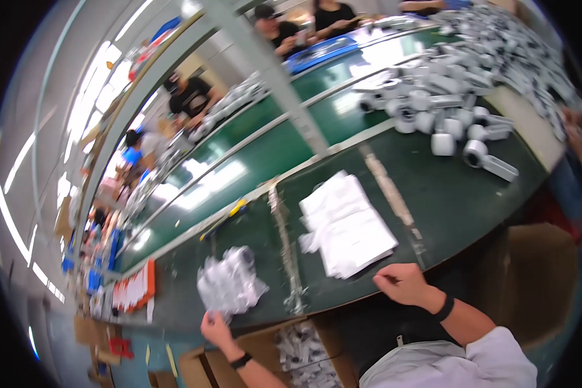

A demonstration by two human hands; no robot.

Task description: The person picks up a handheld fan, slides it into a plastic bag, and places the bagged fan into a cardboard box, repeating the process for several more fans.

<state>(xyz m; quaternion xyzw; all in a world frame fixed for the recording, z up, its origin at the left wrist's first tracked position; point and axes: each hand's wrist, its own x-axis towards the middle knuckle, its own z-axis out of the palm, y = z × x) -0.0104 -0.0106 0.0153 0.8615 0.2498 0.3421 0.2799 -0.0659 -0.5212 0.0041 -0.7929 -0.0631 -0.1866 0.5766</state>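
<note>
A large heap of white cylindrical plastic parts [452, 110] waits unbagged on the green workbench [472, 194]. Nearer lies a stack of flat white plastic bags [346, 223]. The left hand [215, 326] pinches one crinkled, filled clear bag [229, 284] at the bench edge; the right hand [401, 283] rests curled, empty, beside the stack.

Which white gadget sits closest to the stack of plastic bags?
The white gadget at the pile's near edge, lying alone with its handle pointing right; the others crowd together farther from the stack of bags.
</note>
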